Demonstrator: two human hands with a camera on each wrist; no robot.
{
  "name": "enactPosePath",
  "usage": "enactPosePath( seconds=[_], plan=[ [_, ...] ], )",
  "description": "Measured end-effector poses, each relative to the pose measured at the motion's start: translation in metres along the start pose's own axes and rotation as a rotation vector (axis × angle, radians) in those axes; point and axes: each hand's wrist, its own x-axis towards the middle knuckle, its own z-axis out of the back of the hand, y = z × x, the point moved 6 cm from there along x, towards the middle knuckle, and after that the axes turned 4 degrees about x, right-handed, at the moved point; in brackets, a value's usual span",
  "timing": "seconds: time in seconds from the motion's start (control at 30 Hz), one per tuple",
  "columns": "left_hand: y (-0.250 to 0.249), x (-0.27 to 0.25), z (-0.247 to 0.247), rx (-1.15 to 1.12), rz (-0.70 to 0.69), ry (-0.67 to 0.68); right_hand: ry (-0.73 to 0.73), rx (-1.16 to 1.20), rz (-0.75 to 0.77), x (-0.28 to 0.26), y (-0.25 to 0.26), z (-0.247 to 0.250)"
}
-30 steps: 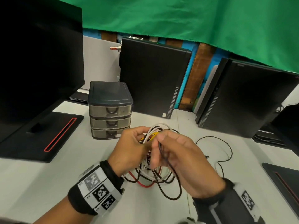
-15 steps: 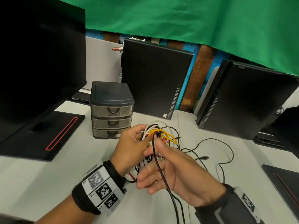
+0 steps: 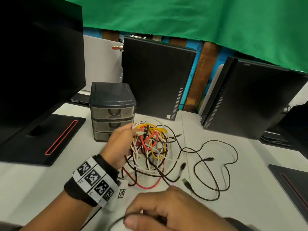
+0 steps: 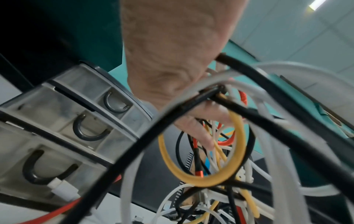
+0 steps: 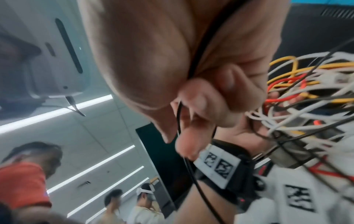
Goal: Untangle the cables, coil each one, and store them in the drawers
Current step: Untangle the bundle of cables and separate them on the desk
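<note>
My left hand [image 3: 120, 145] grips a tangle of white, yellow, red and black cables [image 3: 150, 144] held just above the white table, in front of the small drawer unit [image 3: 112, 110]. In the left wrist view its fingers [image 4: 193, 130] curl through the cable bundle [image 4: 220, 151]. My right hand [image 3: 168, 209] is low, near the front edge, and pinches a thin black cable [image 3: 116, 221] between thumb and fingers; in the right wrist view this black cable [image 5: 179, 115] runs through the closed fingers [image 5: 201, 97]. Loose black cable loops [image 3: 215, 164] lie on the table to the right.
The three drawers of the drawer unit [image 4: 80, 121] are shut. A monitor [image 3: 38, 64] on its stand [image 3: 43, 139] occupies the left. Two black computer cases [image 3: 156, 77] [image 3: 250, 100] stand behind, under a green cloth [image 3: 200, 22]. Other people show in the right wrist view.
My right hand has pulled back from the tangle toward me, drawing the thin black cable out with it. My left hand stays holding the bundle, which now shows fully.
</note>
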Motion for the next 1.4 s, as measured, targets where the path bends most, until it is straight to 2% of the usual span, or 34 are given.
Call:
enactPosePath(
  seconds=[0.13,0.23,0.3,0.4,0.43,0.5,0.57,0.67,0.73,0.8,0.9,1.03,1.13,1.2,1.23,1.27,1.33,1.37,1.4],
  plan=[
    [0.002,0.000,0.001,-0.034,0.042,0.012,0.004,-0.133,-0.068,-0.001,-0.019,0.006],
    [-0.001,-0.005,-0.008,0.037,0.001,0.079,-0.050,-0.116,-0.085,0.000,-0.026,0.018],
    [-0.004,-0.009,-0.012,0.107,-0.065,0.087,-0.257,-0.097,-0.047,0.005,-0.030,0.046],
    [-0.006,-0.012,-0.015,0.205,-0.111,0.125,-0.702,-0.152,-0.004,0.009,-0.044,0.115],
    [-0.006,-0.012,-0.015,0.226,-0.122,0.141,-0.773,-0.200,-0.019,0.013,-0.050,0.134],
    [-0.010,-0.011,-0.014,0.266,-0.166,0.154,-0.736,-0.312,-0.101,0.028,-0.064,0.157],
    [-0.014,-0.007,-0.015,0.290,-0.211,0.165,-0.579,-0.381,-0.200,0.045,-0.080,0.165],
    [-0.024,0.001,-0.020,0.285,-0.266,0.191,-0.398,-0.322,-0.260,0.060,-0.094,0.168],
    [-0.030,0.009,-0.023,0.255,-0.286,0.207,-0.358,-0.288,-0.240,0.064,-0.094,0.175],
    [-0.034,0.016,-0.026,0.238,-0.287,0.221,-0.398,-0.282,-0.210,0.063,-0.091,0.187],
    [-0.033,0.031,-0.027,0.207,-0.253,0.227,-0.586,-0.295,-0.136,0.053,-0.083,0.224],
    [-0.029,0.048,-0.017,0.178,-0.235,0.209,-0.997,-0.144,-0.093,0.014,-0.095,0.308],
    [-0.025,0.058,-0.001,0.075,-0.210,0.175,-1.310,-0.032,-0.164,-0.036,-0.114,0.365],
    [-0.023,0.064,0.009,0.026,-0.194,0.157,-1.482,-0.083,-0.307,-0.078,-0.136,0.396],
    [-0.024,0.066,0.013,0.019,-0.191,0.147,-1.460,-0.229,-0.474,-0.096,-0.156,0.411],
    [-0.024,0.068,0.017,0.019,-0.189,0.142,-1.369,-0.430,-0.667,-0.110,-0.180,0.424],
    [-0.023,0.071,0.017,0.028,-0.185,0.153,-1.070,-0.830,-1.029,-0.107,-0.207,0.423],
    [-0.022,0.071,0.014,0.030,-0.184,0.166,-0.953,-0.848,-1.098,-0.091,-0.207,0.404],
    [-0.022,0.072,0.009,0.031,-0.187,0.181,-0.857,-0.846,-1.084,-0.069,-0.191,0.372]
  ],
)
